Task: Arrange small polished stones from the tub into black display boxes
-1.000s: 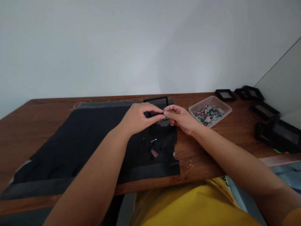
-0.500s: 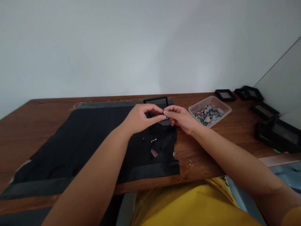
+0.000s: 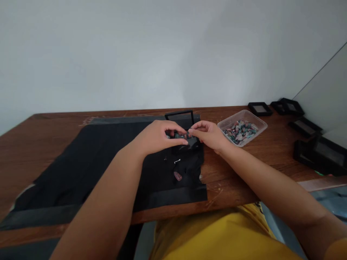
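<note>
A small black box point(image 3: 187, 148) stands on a black cloth, its framed lid point(image 3: 193, 117) raised at the back. Colored stone pieces point(image 3: 179, 136) show inside, partly covered by my fingers. My left hand point(image 3: 159, 135) arches over the box's left side, thumb and fingers apart. Over the right side, my right hand point(image 3: 207, 134) has thumb and forefinger pinched together; whatever is between them is too small to make out. Nearer me on the cloth lie a pinkish stone point(image 3: 178, 176) and a small silvery piece point(image 3: 177, 161).
A clear plastic tub point(image 3: 260, 127) of mixed colored stones sits right of my right hand. Several black boxes with window lids point(image 3: 258, 109) line the table's right side. The black cloth point(image 3: 108, 162) covers much of the wooden table point(image 3: 230, 180); a wall rises behind.
My hands were together over the box, fingertips meeting. Now they are slightly apart, the left thumb and fingers spread wider and lower, and the stones in the box show more.
</note>
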{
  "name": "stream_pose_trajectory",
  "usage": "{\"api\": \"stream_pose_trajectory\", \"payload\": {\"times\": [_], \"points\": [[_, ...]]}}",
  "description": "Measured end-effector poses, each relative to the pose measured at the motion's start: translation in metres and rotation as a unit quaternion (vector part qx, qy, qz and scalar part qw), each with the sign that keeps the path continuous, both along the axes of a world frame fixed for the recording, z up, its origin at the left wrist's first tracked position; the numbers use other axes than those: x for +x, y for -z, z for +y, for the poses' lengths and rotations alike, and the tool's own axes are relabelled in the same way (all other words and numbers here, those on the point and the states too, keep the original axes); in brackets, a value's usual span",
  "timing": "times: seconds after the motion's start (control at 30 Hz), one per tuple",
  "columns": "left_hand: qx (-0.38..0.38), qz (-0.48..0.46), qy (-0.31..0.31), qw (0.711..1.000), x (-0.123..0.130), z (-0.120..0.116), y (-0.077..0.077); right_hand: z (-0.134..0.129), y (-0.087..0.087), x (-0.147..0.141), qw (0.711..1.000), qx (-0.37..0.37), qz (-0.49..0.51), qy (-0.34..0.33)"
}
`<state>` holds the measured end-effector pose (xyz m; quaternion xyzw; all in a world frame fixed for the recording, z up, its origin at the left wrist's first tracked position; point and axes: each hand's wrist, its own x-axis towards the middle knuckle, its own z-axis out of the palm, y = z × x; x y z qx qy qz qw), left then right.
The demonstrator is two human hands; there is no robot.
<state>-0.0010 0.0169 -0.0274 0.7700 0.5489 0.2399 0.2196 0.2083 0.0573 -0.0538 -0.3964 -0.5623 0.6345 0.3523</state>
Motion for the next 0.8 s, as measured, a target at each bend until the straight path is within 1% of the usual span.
{"api": "stream_pose_trajectory", "payload": {"times": [0.07, 0.13, 0.3, 0.43, 0.63, 0.73, 0.8], "points": [[-0.007, 0.024, 0.015, 1.0, 0.0006, -0.0003, 0.0021, 0.0002, 0.0011, 0.0003, 1.0, 0.006, -0.008, 0.0], [-0.02, 0.034, 0.014, 0.999, 0.001, -0.0008, 0.0034, 0.0008, 0.002, 0.0006, 1.0, 0.009, -0.009, 0.0], [-0.049, 0.071, -0.017, 0.996, 0.0002, -0.003, 0.0011, 0.0025, 0.0035, 0.0012, 1.0, 0.017, 0.007, -0.013], [-0.036, 0.099, -0.038, 0.994, 0.0007, -0.004, 0.0026, 0.0031, 0.0048, 0.0012, 0.999, 0.025, 0.009, -0.019], [-0.064, 0.108, -0.019, 0.992, 0.0003, -0.0022, 0.0092, 0.004, 0.0042, 0.0011, 0.999, 0.024, 0.0, -0.026], [-0.054, 0.097, -0.014, 0.994, -0.0024, -0.0008, 0.0091, 0.0036, 0.0032, 0.0008, 1.0, 0.017, -0.002, -0.022], [-0.044, 0.083, 0.001, 0.996, -0.0058, -0.0005, 0.008, 0.0031, 0.0029, 0.0006, 1.0, 0.015, 0.002, -0.023]]}}
